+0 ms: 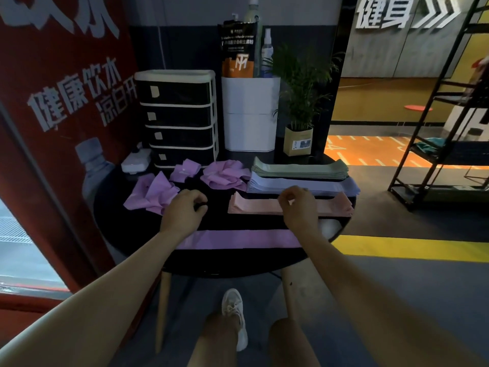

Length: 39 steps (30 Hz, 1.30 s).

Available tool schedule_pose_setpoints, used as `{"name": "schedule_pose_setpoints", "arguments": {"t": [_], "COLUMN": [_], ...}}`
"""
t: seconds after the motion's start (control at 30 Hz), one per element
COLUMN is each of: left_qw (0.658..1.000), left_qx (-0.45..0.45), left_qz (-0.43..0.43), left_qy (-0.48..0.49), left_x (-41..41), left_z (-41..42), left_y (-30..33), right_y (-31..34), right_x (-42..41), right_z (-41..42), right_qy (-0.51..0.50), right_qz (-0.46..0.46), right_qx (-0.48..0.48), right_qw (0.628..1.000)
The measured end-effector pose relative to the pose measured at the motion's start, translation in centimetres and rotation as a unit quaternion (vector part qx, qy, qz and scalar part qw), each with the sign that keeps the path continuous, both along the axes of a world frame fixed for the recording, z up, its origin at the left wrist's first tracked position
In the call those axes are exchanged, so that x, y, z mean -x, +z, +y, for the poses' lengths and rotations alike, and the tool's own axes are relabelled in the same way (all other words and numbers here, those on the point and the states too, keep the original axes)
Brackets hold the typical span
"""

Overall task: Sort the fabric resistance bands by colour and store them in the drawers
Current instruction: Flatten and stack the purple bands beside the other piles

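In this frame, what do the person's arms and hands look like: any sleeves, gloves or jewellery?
Both forearms are bare as far as the frame shows, with no sleeves in view. The left hand and right hand wear no gloves, and no watch, bracelet or ring is visible. The dim light hides finer detail.

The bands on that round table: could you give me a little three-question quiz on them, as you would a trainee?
1. True or false: the green stack lies nearer the drawer unit than the pink stack does.
2. Which colour is still crumpled? A green, B purple, C pink.
3. What lies flat under both forearms?

Key: 1 true. 2 B, the crumpled bands. 3 A purple band.
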<state>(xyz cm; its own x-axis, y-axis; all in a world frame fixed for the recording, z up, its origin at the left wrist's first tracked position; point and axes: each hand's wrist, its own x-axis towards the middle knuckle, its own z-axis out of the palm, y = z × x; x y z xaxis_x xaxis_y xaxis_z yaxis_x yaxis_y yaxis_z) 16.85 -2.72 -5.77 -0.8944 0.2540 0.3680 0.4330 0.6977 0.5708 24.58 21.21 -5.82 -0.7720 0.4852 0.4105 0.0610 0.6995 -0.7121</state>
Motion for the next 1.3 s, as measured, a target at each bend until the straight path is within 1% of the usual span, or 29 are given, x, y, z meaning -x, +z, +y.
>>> {"name": "schedule_pose_setpoints", "arguments": {"t": [0.1, 0.23, 0.37, 0.47, 0.6, 0.73, 0.83, 0.9, 0.97, 1.03, 1.1, 1.2, 1.3], "left_qw": [1.000, 1.000, 1.000, 1.000, 0.999, 0.999, 0.999, 0.999, 0.998, 0.997, 0.993, 0.985, 0.974], "left_qx": [0.000, -0.003, 0.011, 0.012, 0.005, -0.004, -0.008, -0.015, -0.037, -0.071, -0.117, -0.171, -0.211], "left_qz": [-0.008, -0.017, -0.023, -0.024, -0.038, -0.039, -0.045, -0.047, -0.043, -0.033, -0.027, -0.029, -0.063], "left_qy": [0.003, -0.001, 0.010, 0.006, -0.003, 0.004, 0.001, 0.002, 0.003, 0.008, 0.001, -0.020, -0.061], "left_x": [1.9, 5.1, 8.5, 10.8, 13.3, 14.5, 14.7, 14.7, 14.4, 14.0, 13.3, 12.2, 10.9], "left_z": [1.3, 2.1, 3.0, 3.7, 4.3, 4.8, 4.8, 4.5, 4.4, 4.3, 4.2, 4.0, 4.1], "left_y": [0.7, 1.2, 1.5, 1.3, 0.4, -0.1, -0.1, 0.1, 0.8, 1.9, 3.5, 6.2, 8.8], "right_y": [1.0, 2.1, 2.6, 2.4, 1.5, 1.0, 1.0, 1.5, 2.9, 5.2, 7.9, 11.2, 13.6], "right_x": [3.4, 7.8, 12.4, 15.8, 18.9, 20.0, 20.1, 20.1, 20.2, 19.9, 19.4, 18.6, 17.5], "right_z": [-1.1, -2.3, -2.7, -2.5, -2.5, -2.4, -2.2, -2.1, -2.1, -2.2, -2.4, -2.7, -3.4], "right_qy": [0.041, 0.092, 0.121, 0.147, 0.147, 0.120, 0.091, 0.084, 0.102, 0.144, 0.185, 0.209, 0.225], "right_qz": [-0.026, -0.055, -0.082, -0.116, -0.153, -0.184, -0.182, -0.156, -0.105, -0.054, -0.021, 0.041, 0.081], "right_qx": [0.017, -0.005, -0.050, -0.119, -0.185, -0.254, -0.267, -0.235, -0.147, -0.044, 0.022, 0.056, 0.093], "right_qw": [0.999, 0.994, 0.988, 0.975, 0.960, 0.942, 0.942, 0.956, 0.978, 0.987, 0.982, 0.975, 0.967]}}
